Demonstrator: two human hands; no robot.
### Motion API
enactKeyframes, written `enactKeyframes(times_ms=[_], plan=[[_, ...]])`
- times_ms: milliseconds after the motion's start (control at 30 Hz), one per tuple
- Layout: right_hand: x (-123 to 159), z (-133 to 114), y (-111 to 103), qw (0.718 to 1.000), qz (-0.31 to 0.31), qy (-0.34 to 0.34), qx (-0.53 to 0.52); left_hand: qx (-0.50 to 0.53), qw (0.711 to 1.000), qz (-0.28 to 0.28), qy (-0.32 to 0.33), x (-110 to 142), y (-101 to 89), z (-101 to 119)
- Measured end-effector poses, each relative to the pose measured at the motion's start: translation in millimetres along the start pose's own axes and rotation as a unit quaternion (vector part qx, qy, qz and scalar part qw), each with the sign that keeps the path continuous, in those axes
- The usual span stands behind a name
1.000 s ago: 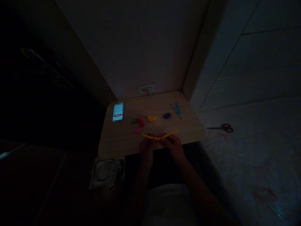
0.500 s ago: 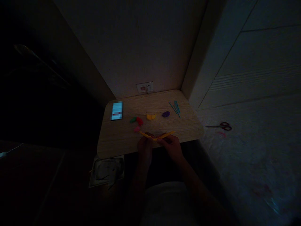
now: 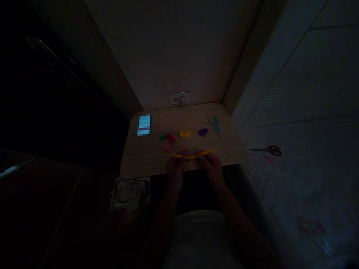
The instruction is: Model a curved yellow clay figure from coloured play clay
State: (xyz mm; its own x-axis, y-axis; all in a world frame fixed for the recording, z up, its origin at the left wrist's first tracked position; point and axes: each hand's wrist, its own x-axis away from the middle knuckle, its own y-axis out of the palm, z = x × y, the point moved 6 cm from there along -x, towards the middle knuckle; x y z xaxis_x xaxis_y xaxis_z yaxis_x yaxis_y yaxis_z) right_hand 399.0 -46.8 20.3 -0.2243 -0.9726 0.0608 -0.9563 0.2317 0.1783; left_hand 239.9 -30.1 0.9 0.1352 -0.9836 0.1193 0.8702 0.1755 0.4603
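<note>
- In the head view, the yellow strip (image 3: 192,157) looks flatter now; a moment ago it dips more in the middle, like a wide V, and now it is only a soft curve
- That looks like the hands are changing the strip's shape or how they hold it, so the work seems to be on this one piece
- The lumps on the table (image 3: 146,160) lie in the same order as before; the whole picture has shifted a bit, likely because the head moves
- The strip is up in the two hands, near the front edge of the table, and it runs from side to side
- The left hand (image 3: 175,164) pinches the strip near its left end, and a small tip pokes out
- The right hand (image 3: 211,162) pinches it too, with the thumb in front, and a longer bit sticks out to the right
- It is very dark, so I cannot tell just how each finger sits
- A pink lump (image 3: 167,147) is just past the left hand, with a red lump (image 3: 171,138) and a green lump (image 3: 163,137) behind it
- A yellow lump (image 3: 185,133) is past the gap between the hands
- A purple lump (image 3: 203,132) and some thin blue sticks (image 3: 217,123) are farther back, on the right hand's side
</note>
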Motion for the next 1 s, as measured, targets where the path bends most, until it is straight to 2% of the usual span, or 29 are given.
enactKeyframes(times_ms=[100,267,433,633,833,1000], plan=[[-1,6,-2,1.0,0.021,0.01,-0.016,-0.012,1.0,0.002,0.011,-2,-2.3,0],[-12,14,-8,0.999,0.027,0.006,-0.023,-0.075,0.994,0.001,0.081,-12,-5.4,9],[-34,14,-15,1.0,0.009,-0.005,-0.014,-0.087,0.995,-0.033,0.026,-27,-9.3,7],[-36,11,-16,0.999,-0.036,-0.029,0.012,-0.012,0.998,-0.054,0.019,-34,-16.4,3],[-31,11,-11,0.998,-0.047,-0.031,0.005,0.124,0.989,-0.081,0.018,-29,-13.1,7],[-28,7,-10,0.997,-0.063,-0.025,0.028,0.168,0.982,-0.083,0.009,-24,-12.9,13]])
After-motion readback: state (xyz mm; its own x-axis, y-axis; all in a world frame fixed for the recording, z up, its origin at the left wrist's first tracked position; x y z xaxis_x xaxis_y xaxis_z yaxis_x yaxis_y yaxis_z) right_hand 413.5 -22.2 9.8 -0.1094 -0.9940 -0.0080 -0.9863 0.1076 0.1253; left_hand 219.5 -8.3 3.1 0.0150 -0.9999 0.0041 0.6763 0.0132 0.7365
